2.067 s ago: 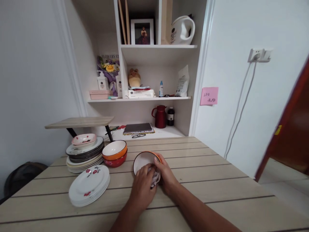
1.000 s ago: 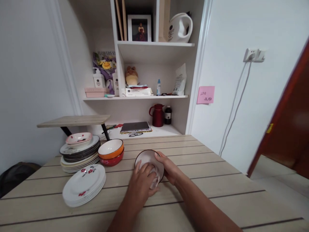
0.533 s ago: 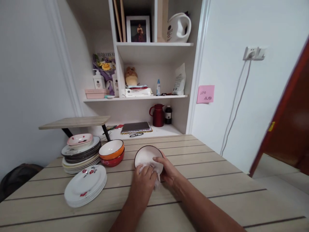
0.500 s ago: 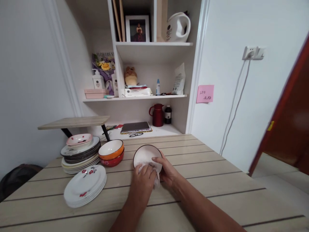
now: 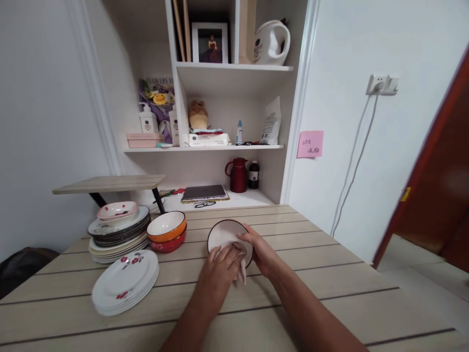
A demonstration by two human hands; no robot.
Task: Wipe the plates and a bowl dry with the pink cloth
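A white bowl (image 5: 224,231) with a dark rim is tilted toward me above the wooden table. My right hand (image 5: 262,252) grips its right side, thumb over the rim and the other fingers hidden behind it. Pressed inside the bowl, my left hand (image 5: 220,266) is closed over a pale cloth (image 5: 242,274), whose end hangs past the near rim. Left of the bowl, an orange bowl (image 5: 172,230) rests in a red bowl (image 5: 169,244).
White plates with red flowers (image 5: 126,281) are stacked at the left front. Behind them stands a taller pile of plates (image 5: 119,239) topped by a pink-rimmed dish (image 5: 117,210), near a small raised wooden stand (image 5: 110,183). A laptop (image 5: 204,192) and a red jug (image 5: 239,175) sit at the back.
The bowl has shifted slightly to the right and tilted with both hands. The left hand and cloth have moved a little within it. The view has shifted slightly.
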